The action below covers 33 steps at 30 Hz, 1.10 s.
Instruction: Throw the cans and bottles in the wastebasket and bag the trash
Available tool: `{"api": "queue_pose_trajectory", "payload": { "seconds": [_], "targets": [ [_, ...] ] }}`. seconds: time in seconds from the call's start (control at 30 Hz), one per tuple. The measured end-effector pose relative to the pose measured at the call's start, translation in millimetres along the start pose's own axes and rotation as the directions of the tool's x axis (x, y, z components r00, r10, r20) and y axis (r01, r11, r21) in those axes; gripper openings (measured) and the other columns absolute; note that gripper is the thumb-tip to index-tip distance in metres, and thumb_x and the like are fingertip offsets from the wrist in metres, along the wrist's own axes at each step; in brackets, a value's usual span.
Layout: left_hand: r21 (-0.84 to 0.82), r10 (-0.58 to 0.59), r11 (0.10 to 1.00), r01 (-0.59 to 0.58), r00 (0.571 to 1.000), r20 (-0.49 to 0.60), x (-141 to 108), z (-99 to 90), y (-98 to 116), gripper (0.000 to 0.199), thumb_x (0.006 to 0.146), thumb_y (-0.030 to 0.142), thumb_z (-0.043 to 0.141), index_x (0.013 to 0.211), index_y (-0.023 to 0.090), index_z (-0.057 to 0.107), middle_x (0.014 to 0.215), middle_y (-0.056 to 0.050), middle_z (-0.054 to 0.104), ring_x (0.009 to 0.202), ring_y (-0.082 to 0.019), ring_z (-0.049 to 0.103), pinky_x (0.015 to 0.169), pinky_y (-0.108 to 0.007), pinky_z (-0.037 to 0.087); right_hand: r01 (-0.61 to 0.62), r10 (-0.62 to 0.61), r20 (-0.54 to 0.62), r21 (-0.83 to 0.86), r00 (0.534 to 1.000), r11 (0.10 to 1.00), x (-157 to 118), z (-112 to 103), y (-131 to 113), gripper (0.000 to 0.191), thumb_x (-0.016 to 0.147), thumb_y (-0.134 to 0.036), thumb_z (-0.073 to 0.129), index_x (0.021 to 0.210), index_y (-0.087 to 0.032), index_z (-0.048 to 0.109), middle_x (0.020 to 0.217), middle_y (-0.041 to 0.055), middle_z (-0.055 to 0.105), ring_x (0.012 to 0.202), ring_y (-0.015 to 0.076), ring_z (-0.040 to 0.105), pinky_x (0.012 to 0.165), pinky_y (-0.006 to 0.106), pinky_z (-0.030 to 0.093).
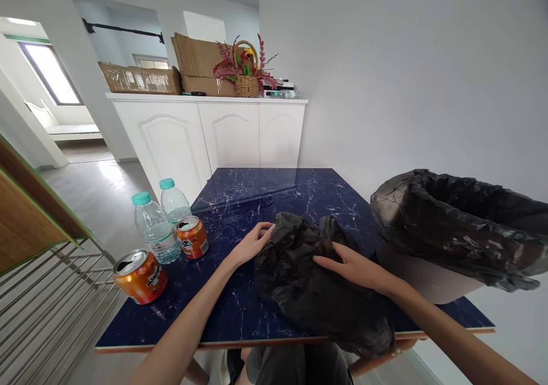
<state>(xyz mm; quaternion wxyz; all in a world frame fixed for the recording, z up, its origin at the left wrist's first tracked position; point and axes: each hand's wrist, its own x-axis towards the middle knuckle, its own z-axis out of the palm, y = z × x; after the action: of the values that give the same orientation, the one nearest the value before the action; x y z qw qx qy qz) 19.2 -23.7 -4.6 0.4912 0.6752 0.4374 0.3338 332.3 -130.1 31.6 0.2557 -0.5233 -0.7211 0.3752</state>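
Observation:
A crumpled black garbage bag [299, 282] lies in front of me on the table, its lower end hanging over the near edge. My left hand [253, 242] is at the bag's left side, with its curled fingers holding the edge and the fingertips partly hidden. On the bag's right side, my right hand [353, 265] grips the plastic; thumb and forefinger show, the other fingers are out of sight behind it. To the right stands a light-coloured trash bin [432, 279] lined with another black bag [428, 219], whose edge is folded over the rim.
On the left of the dark blue marbled table [240, 202] stand two orange soda cans [143, 279] and two clear bottles [156, 231] with teal caps. A metal rack [64, 294] is beside it. Behind, a white cabinet [229, 134] carries cardboard boxes [141, 80] and a flower basket [247, 85].

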Motion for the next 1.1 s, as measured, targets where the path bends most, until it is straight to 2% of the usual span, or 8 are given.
{"api": "queue_pose_trajectory", "payload": {
  "seconds": [0.2,0.37,0.57,0.67,0.77,0.87,0.97,1.1],
  "targets": [
    [0.063,0.051,0.997,-0.055,0.997,0.058,-4,4.0,0,0.049,0.072,0.059,0.087,0.102,0.021,0.079,0.079,-0.004,0.077,0.072,-0.027,0.073,0.060,-0.032,0.054,0.063,-0.073,-0.054,-0.175,0.996,0.983,0,13,1,0.045,0.109,-0.055,0.049,0.139,-0.026,0.067,0.141,0.0106,0.073,0.129,0.0340,0.070,0.104,0.045,0.058],
    [0.104,0.098,0.991,-0.080,0.979,-0.180,9,-6.5,-8,0.039,0.087,0.056,0.071,0.105,0.022,0.074,0.095,-0.008,0.079,0.085,-0.027,0.074,0.072,-0.035,0.059,-0.294,0.135,-0.330,-0.500,0.934,0.815,3,5,19,0.036,0.112,-0.042,0.036,0.115,-0.022,0.066,0.106,0.0151,0.080,0.103,0.0362,0.078,0.078,0.040,0.058],
    [0.222,0.143,0.975,-0.019,0.819,-0.556,14,-25.1,-14,0.032,0.092,0.044,0.062,0.114,0.021,0.066,0.089,-0.006,0.071,0.089,-0.027,0.071,0.088,-0.042,0.058,-0.472,0.179,-0.481,-0.603,0.858,0.643,-1,-7,20,0.032,0.110,-0.035,0.038,0.127,-0.017,0.059,0.096,0.0208,0.078,0.088,0.0396,0.079,0.077,0.046,0.056],
    [0.353,0.274,0.934,-0.052,0.738,-0.617,3,-23.2,-3,0.046,0.091,0.037,0.065,0.132,0.019,0.061,0.116,-0.013,0.067,0.118,-0.033,0.066,0.110,-0.052,0.049,-0.445,0.117,-0.491,-0.633,0.863,0.633,-4,-5,12,0.042,0.108,-0.036,0.044,0.143,-0.015,0.053,0.115,0.0240,0.077,0.098,0.0413,0.078,0.081,0.049,0.059],
    [0.500,0.433,0.853,-0.148,0.736,-0.521,-11,-13.0,13,0.047,0.097,0.032,0.058,0.143,0.021,0.057,0.148,-0.018,0.055,0.149,-0.035,0.045,0.128,-0.054,0.029,-0.237,-0.152,-0.468,-0.669,0.870,0.705,-7,1,-1,0.054,0.107,-0.037,0.043,0.157,-0.017,0.044,0.147,0.0237,0.064,0.127,0.0422,0.069,0.099,0.056,0.058],
    [0.585,0.492,0.763,-0.274,0.833,-0.252,-16,-1.2,19,0.034,0.104,0.033,0.051,0.132,0.026,0.068,0.144,-0.012,0.066,0.145,-0.031,0.053,0.128,-0.049,0.031,0.026,-0.319,-0.340,-0.646,0.885,0.763,-8,18,-15,0.054,0.109,-0.042,0.043,0.158,-0.023,0.048,0.159,0.0169,0.057,0.147,0.0370,0.055,0.119,0.057,0.048],
    [0.618,0.436,0.714,-0.328,0.900,-0.026,-12,3.5,8,0.035,0.102,0.043,0.058,0.130,0.028,0.072,0.146,-0.009,0.070,0.144,-0.031,0.057,0.128,-0.048,0.034,0.146,-0.264,-0.128,-0.573,0.956,0.806,-12,47,-24,0.064,0.109,-0.056,0.046,0.164,-0.023,0.047,0.170,0.0139,0.047,0.159,0.0360,0.040,0.129,0.060,0.036],
    [0.672,0.284,0.700,-0.243,0.957,0.050,-8,-9.6,-15,0.068,0.093,0.067,0.066,0.146,0.025,0.066,0.163,-0.014,0.056,0.157,-0.036,0.045,0.131,-0.052,0.030,0.174,-0.128,0.126,-0.492,0.984,0.853,-30,83,-19,0.084,0.106,-0.074,0.043,0.175,-0.031,0.022,0.181,0.0067,0.021,0.167,0.0366,0.017,0.133,0.066,0.023]
  ]
}}
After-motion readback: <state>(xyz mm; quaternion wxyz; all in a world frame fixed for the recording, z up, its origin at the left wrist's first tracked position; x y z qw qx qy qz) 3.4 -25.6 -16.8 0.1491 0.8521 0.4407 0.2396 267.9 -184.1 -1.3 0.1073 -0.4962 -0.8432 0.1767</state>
